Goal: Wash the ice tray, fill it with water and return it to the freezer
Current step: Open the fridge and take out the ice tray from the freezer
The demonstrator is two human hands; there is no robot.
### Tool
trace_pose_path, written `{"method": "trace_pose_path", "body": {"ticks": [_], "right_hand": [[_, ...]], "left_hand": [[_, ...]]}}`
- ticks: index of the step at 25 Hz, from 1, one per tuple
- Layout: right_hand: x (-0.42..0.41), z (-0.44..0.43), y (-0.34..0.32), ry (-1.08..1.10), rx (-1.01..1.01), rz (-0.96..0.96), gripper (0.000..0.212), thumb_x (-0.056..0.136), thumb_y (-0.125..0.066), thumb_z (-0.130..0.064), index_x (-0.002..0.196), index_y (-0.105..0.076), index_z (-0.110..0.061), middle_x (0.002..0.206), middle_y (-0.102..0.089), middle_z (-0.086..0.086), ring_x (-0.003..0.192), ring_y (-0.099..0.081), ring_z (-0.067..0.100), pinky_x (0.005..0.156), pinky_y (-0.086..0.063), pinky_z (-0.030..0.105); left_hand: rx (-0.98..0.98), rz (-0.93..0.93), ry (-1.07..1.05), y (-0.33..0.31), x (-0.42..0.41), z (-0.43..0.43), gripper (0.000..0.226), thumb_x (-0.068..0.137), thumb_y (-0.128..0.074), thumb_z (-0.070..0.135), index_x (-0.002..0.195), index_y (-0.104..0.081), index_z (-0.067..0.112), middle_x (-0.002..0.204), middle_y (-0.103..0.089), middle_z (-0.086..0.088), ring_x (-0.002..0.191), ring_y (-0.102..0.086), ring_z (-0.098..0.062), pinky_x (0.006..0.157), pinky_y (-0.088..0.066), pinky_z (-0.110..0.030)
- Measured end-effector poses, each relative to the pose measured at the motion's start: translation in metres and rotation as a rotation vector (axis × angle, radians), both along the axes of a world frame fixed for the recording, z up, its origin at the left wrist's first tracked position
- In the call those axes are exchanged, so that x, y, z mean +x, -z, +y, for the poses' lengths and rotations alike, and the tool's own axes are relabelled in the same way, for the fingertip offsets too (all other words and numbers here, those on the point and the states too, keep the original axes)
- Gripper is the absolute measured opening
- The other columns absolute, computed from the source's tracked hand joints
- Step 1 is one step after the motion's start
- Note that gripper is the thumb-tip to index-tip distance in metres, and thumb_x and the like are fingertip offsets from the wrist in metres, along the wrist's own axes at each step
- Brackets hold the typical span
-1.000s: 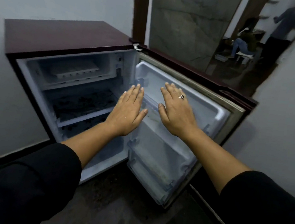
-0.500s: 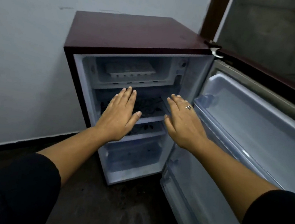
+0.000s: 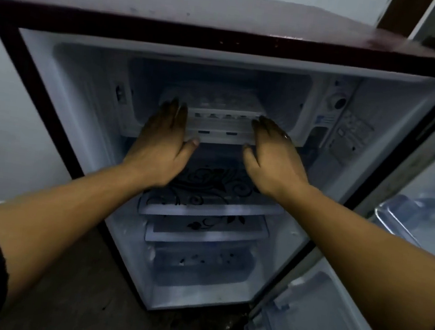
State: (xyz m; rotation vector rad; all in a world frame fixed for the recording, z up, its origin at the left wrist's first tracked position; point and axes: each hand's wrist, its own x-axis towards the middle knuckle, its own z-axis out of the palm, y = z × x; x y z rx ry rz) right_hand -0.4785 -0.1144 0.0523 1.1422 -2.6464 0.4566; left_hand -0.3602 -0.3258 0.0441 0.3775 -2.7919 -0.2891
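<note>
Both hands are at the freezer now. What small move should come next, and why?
Probably curl the left hand and right hand round the ends of the ice tray: it lies in the freezer compartment, and both hands flank it, flat and gripping nothing.

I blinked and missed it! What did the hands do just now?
The left hand and right hand reached up into the freezer compartment, fingers straight, either side of the ice tray; neither grips it. The tray stayed inside, the fridge door open.
</note>
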Motion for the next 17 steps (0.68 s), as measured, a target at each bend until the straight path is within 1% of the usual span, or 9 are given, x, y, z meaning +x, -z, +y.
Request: {"method": "trace_pose_path", "body": {"ticks": [3, 5, 7, 10, 12, 14, 16, 17], "right_hand": [[-0.024, -0.02, 0.014, 0.019, -0.03, -0.012, 0.062, 0.11, -0.041, -0.035, 0.16, -0.029, 0.0, 0.169, -0.022, 0.022, 0.155, -0.023, 0.035, 0.128, -0.017, 0.039], [-0.037, -0.03, 0.017, 0.033, -0.068, -0.027, 0.065, 0.111, -0.036, -0.041, 0.162, -0.022, -0.003, 0.171, -0.017, 0.019, 0.157, -0.018, 0.033, 0.129, -0.011, 0.039], [-0.051, -0.037, 0.015, 0.073, -0.089, -0.079, 0.072, 0.111, -0.032, -0.05, 0.165, -0.015, -0.006, 0.172, -0.012, 0.016, 0.158, -0.015, 0.03, 0.13, -0.008, 0.04], [-0.067, -0.044, 0.013, 0.123, -0.043, -0.192, 0.081, 0.107, -0.028, -0.061, 0.166, -0.005, -0.01, 0.173, -0.009, 0.013, 0.158, -0.015, 0.028, 0.13, -0.007, 0.039], [-0.071, -0.046, 0.015, 0.133, -0.035, -0.215, 0.083, 0.106, -0.027, -0.063, 0.166, -0.004, -0.011, 0.173, -0.013, 0.013, 0.157, -0.019, 0.029, 0.129, -0.008, 0.038], [-0.07, -0.046, 0.015, 0.13, -0.078, -0.222, 0.081, 0.107, -0.027, -0.062, 0.165, -0.009, -0.009, 0.17, -0.022, 0.014, 0.154, -0.026, 0.03, 0.128, -0.013, 0.038], [-0.065, -0.047, 0.011, 0.146, -0.142, -0.21, 0.078, 0.107, -0.028, -0.061, 0.162, -0.022, -0.006, 0.162, -0.037, 0.016, 0.146, -0.038, 0.033, 0.124, -0.023, 0.039], [-0.062, -0.047, 0.009, 0.171, -0.154, -0.176, 0.074, 0.108, -0.028, -0.06, 0.157, -0.033, -0.005, 0.154, -0.048, 0.018, 0.138, -0.046, 0.034, 0.12, -0.03, 0.039]], "left_hand": [[-0.009, 0.019, -0.043, 0.003, -0.022, -0.016, 0.078, 0.109, -0.026, 0.053, 0.167, -0.004, 0.006, 0.175, -0.001, -0.017, 0.162, -0.003, -0.033, 0.132, -0.007, -0.045], [0.015, 0.022, -0.078, 0.003, -0.034, -0.026, 0.078, 0.11, -0.029, 0.052, 0.167, -0.001, 0.007, 0.176, 0.001, -0.015, 0.162, -0.001, -0.031, 0.132, -0.006, -0.043], [0.043, 0.012, -0.106, 0.003, -0.044, -0.034, 0.08, 0.109, -0.027, 0.055, 0.167, -0.002, 0.007, 0.176, 0.0, -0.015, 0.162, -0.004, -0.031, 0.132, -0.008, -0.044], [0.11, -0.013, -0.167, 0.005, -0.054, -0.039, 0.081, 0.109, -0.026, 0.057, 0.167, -0.003, 0.007, 0.176, -0.004, -0.014, 0.161, -0.012, -0.031, 0.131, -0.015, -0.043], [0.163, -0.024, -0.199, 0.003, -0.055, -0.037, 0.078, 0.11, -0.026, 0.056, 0.168, -0.005, 0.008, 0.176, -0.007, -0.013, 0.16, -0.015, -0.03, 0.13, -0.016, -0.04], [0.224, 0.005, -0.207, -0.001, -0.055, -0.034, 0.075, 0.111, -0.026, 0.054, 0.168, -0.008, 0.009, 0.175, -0.012, -0.012, 0.159, -0.02, -0.029, 0.129, -0.018, -0.039], [0.306, 0.017, -0.218, -0.007, -0.052, -0.027, 0.072, 0.112, -0.025, 0.052, 0.168, -0.007, 0.011, 0.176, -0.011, -0.009, 0.16, -0.018, -0.027, 0.129, -0.016, -0.036], [0.351, 0.047, -0.214, -0.009, -0.051, -0.025, 0.071, 0.112, -0.025, 0.051, 0.168, -0.007, 0.012, 0.176, -0.011, -0.009, 0.16, -0.018, -0.026, 0.128, -0.015, -0.034]]}}
